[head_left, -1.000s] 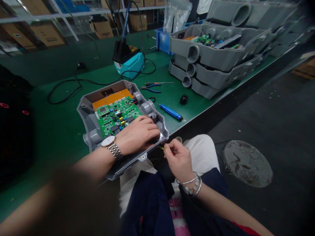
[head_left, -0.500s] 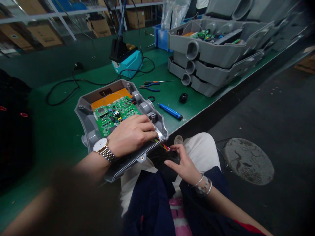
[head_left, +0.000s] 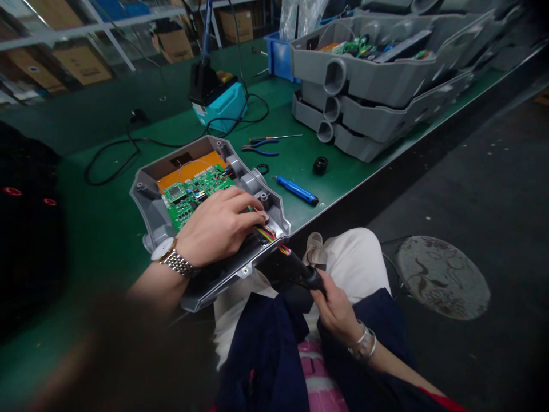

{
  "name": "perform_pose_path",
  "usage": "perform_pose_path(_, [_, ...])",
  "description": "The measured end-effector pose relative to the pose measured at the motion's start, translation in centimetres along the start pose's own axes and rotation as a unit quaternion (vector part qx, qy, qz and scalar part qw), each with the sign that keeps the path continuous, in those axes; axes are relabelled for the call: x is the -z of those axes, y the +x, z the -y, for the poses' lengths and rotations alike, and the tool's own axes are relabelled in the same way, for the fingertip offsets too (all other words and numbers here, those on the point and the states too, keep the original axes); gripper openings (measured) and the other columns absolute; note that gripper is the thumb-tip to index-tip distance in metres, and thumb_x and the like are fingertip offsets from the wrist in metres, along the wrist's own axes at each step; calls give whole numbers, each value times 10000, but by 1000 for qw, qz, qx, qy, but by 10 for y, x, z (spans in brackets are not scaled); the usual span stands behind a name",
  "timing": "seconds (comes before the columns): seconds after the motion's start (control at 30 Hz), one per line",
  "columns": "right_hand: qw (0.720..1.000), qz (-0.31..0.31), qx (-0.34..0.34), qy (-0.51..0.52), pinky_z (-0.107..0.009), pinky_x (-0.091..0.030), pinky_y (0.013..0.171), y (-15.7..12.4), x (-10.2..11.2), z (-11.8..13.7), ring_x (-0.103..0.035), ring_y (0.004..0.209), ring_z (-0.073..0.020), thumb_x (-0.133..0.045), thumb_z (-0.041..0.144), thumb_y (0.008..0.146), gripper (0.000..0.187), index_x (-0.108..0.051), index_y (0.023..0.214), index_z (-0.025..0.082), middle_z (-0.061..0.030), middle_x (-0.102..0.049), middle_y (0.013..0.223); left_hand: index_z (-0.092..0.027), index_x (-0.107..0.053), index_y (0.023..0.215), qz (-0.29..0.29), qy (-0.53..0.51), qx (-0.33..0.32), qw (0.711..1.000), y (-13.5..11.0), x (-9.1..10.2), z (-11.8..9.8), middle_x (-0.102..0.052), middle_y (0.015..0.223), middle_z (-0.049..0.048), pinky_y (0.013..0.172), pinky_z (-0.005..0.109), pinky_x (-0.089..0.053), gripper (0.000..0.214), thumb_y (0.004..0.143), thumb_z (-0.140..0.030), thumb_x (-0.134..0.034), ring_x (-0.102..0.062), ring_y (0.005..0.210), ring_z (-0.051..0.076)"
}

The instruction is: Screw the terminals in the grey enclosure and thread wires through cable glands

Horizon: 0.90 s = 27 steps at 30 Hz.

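Observation:
A grey plastic housing (head_left: 278, 206) lies on the bench edge, with a green circuit board (head_left: 182, 214) and an orange panel (head_left: 210, 160) inside. My left hand (head_left: 223, 220), wearing a watch, reaches over the board. Its fingers pinch the colored wires (head_left: 267, 232) near the housing's front wall; the exact grip is partly hidden. The wires run out over that wall into a black cable (head_left: 295, 263). Below the edge, my right hand (head_left: 337, 303) is closed around the cable's thicker black part, above my lap.
A blue pen-shaped tool (head_left: 297, 190), a black ring-like part (head_left: 319, 165), pliers (head_left: 261, 150) and a screwdriver (head_left: 274, 138) lie right of the housing. Behind are a teal soldering station (head_left: 223, 109) with a looping cord and stacked grey housings (head_left: 386, 86). A round stool (head_left: 444, 277) stands at right.
My right hand has moved down and right from the wire ends and now grips the black cable. My left hand has shifted slightly left, with more of the wires showing.

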State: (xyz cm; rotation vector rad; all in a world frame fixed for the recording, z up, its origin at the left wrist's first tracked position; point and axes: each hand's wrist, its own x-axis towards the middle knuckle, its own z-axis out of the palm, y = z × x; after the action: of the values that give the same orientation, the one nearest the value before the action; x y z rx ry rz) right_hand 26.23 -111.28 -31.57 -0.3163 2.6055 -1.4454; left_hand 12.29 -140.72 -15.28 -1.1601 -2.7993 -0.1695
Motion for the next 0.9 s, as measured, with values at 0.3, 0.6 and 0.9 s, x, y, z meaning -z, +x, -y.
perform_pose_path(0.3, [998,33,-30,-45,-320,-457,747,27,18,56,-700,893,-246,-360,368,1075,332,-528,1314,212,-71,-728,1011,-227,-693,1130,16,10,21,1000,-4,21,9,-657,1294,53,976,446,-499,229,1025,-313,-509,-586,1099,248])
perform_pose_path(0.6, [988,60,-47,-133,-323,-325,641,53,19,81,-666,738,-259,-306,413,1081,351,-546,1231,207,-63,-690,805,-225,-651,1244,11,-5,33,999,-7,30,22,-642,1345,73,1067,486,-463,300,981,-323,-545,-585,1205,282])
perform_pose_path(0.9, [983,73,-31,-165,-311,-269,618,72,18,92,-654,677,-230,-314,382,1084,319,-551,1166,185,-61,-669,738,-279,-321,1601,71,-35,-7,997,15,14,28,-322,1664,55,1290,566,-105,698,1012,-647,-390,-263,1553,286])
